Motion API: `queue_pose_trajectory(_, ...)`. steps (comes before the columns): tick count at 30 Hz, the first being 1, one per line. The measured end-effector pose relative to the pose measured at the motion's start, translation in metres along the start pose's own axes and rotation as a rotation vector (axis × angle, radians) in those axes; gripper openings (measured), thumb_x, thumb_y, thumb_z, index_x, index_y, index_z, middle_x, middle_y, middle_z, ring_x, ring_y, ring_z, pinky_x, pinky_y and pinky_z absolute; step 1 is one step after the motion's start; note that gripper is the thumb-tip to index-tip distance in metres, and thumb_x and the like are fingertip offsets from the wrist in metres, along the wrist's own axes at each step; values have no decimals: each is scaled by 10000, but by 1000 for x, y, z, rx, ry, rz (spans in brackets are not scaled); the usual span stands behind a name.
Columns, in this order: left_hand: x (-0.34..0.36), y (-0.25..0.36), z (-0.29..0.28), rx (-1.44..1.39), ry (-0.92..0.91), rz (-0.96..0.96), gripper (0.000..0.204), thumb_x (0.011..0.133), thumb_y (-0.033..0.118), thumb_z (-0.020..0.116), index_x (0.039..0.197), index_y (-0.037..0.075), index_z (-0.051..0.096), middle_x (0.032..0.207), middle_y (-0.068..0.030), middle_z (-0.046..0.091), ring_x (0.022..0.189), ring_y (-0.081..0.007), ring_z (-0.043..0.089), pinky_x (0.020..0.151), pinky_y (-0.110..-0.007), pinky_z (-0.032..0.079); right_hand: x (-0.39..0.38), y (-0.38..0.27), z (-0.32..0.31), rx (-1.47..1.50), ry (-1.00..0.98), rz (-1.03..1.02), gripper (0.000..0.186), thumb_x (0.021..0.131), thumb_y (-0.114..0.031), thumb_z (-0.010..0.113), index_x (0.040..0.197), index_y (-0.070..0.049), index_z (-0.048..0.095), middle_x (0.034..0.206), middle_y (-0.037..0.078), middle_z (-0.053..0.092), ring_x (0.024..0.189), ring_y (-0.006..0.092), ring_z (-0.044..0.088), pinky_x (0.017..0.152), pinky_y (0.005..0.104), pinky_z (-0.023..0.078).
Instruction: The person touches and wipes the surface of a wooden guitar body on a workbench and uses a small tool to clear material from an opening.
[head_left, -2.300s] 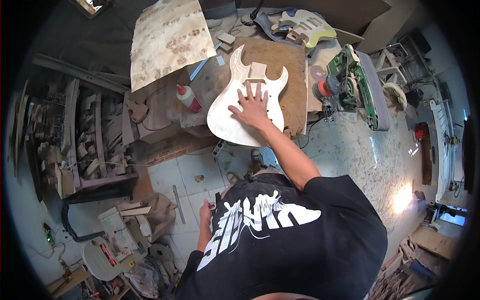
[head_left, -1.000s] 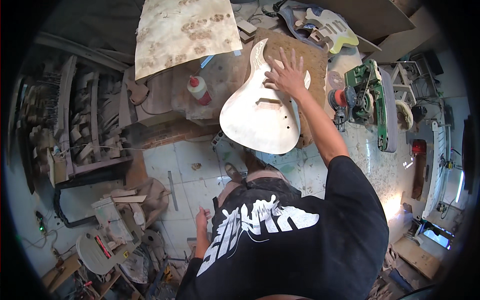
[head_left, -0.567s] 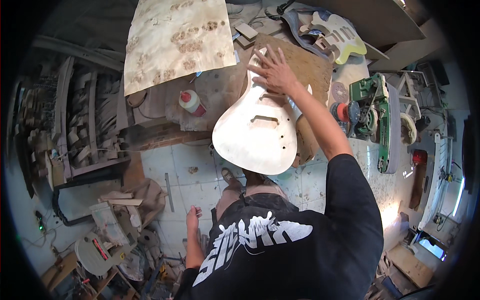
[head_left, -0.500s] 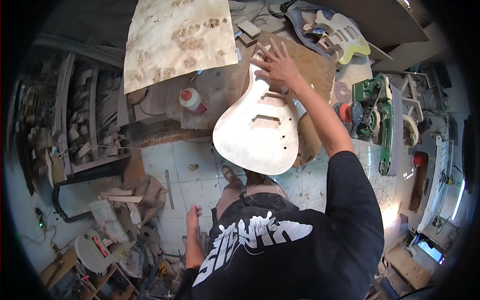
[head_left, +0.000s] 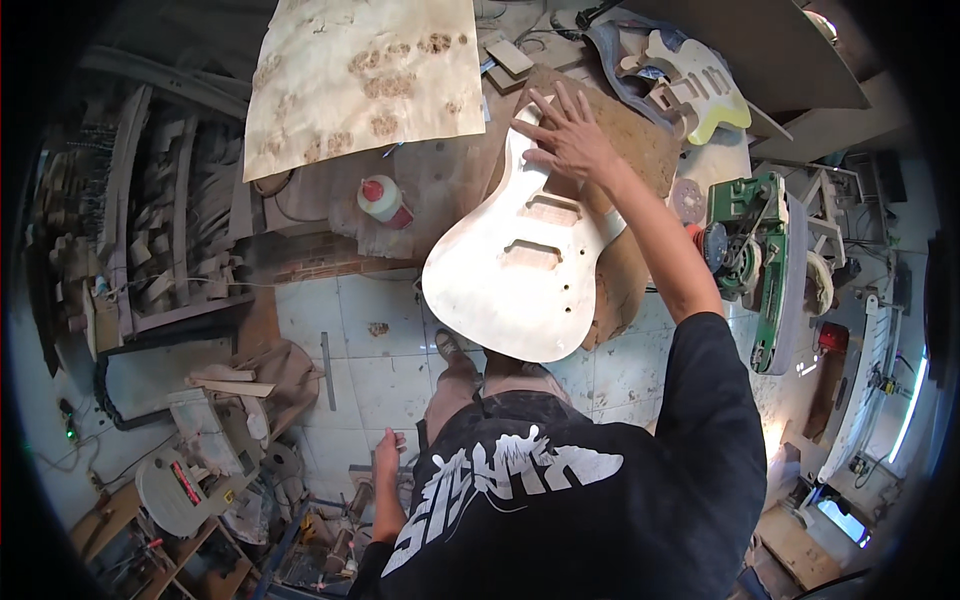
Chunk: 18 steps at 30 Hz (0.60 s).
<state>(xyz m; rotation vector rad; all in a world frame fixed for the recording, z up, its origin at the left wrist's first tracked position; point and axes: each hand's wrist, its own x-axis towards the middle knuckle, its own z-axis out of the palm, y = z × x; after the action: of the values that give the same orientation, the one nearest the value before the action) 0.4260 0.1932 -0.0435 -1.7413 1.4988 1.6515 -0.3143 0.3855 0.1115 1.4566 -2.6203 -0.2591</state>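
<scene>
A pale, unfinished electric guitar body [head_left: 490, 275] lies on the bench, its rounded lower end reaching past the near edge. Two rectangular pickup cavities and several small drilled holes show in its face. My right hand [head_left: 570, 140] rests on its narrow far end, fingers spread and holding nothing. Under the body is a brown board [head_left: 650, 150], partly covered by it. Low at my left side hangs my left hand [head_left: 388, 446], its fingers loosely curled and apart, with nothing seen in them.
A white glue bottle [head_left: 383, 202] with a red cap stands left of the guitar body. Behind it lies a burl veneer sheet [head_left: 350, 80]. A second guitar body [head_left: 700, 85] is at the far right, and a green belt sander [head_left: 755, 250] stands right of my arm.
The whole view has shifted slightly. My right hand stays spread on the guitar body's far end, and my left hand still hangs at my side.
</scene>
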Motion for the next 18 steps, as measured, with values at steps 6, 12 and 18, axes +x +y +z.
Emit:
queue_pose_trajectory(6, 3, 30, 7, 40, -5, 88, 644, 1095, 505, 399, 1207, -70, 668, 1139, -171, 718, 1027, -231, 678, 877, -369, 553, 15, 37, 0, -131, -22, 127, 712, 962, -803, 228, 1575, -466, 356, 1729, 35, 151, 1587, 390, 63, 1249, 632, 57)
queue_pose_trajectory(12, 4, 59, 15, 42, -15, 149, 656, 1098, 503, 385, 1166, -77, 684, 1112, -172, 723, 1014, -233, 680, 881, -361, 552, 20, 62, -38, -209, 138, 212, 687, 984, -755, 329, 1547, -383, 459, 1719, 58, 193, 1582, 394, 92, 1238, 636, 121)
queue_pose_trajectory(18, 4, 47, 20, 53, -32, 94, 690, 1097, 533, 369, 1169, -76, 685, 1107, -167, 724, 1006, -228, 681, 877, -357, 558, -12, -16, -60, 382, 66, 35, 654, 1011, -710, 341, 1564, -373, 428, 1726, 109, 133, 1571, 457, 11, 1243, 634, 62)
